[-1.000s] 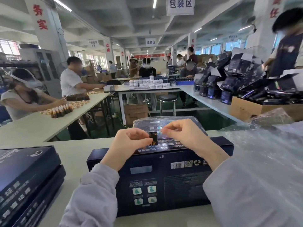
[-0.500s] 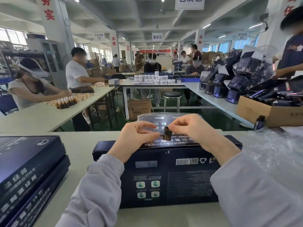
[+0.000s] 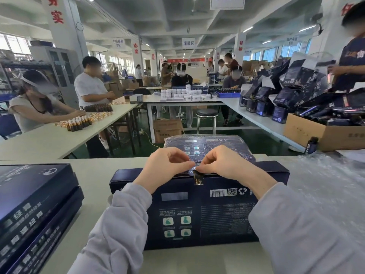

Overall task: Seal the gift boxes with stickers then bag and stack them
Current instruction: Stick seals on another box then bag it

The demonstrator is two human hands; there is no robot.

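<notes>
A dark navy gift box [image 3: 199,210] lies flat on the table in front of me, printed side up. A small black and gold sticker [image 3: 198,178] sits across the box's far top edge, its lower half lying on the top face. My left hand [image 3: 166,167] and my right hand [image 3: 221,165] meet above it, fingertips pinching the sticker's upper end. Behind the box lies another box wrapped in a clear bubble bag [image 3: 207,145].
Two stacked navy boxes [image 3: 33,210] stand at my left. Loose bubble wrap [image 3: 324,186] covers the table at my right. A cardboard carton [image 3: 320,133] of dark packages and a small dark bottle [image 3: 311,145] stand at the far right. Other people work at tables beyond.
My hands have come down with the sticker from above the bagged box to the near box's far edge, where it now touches the box.
</notes>
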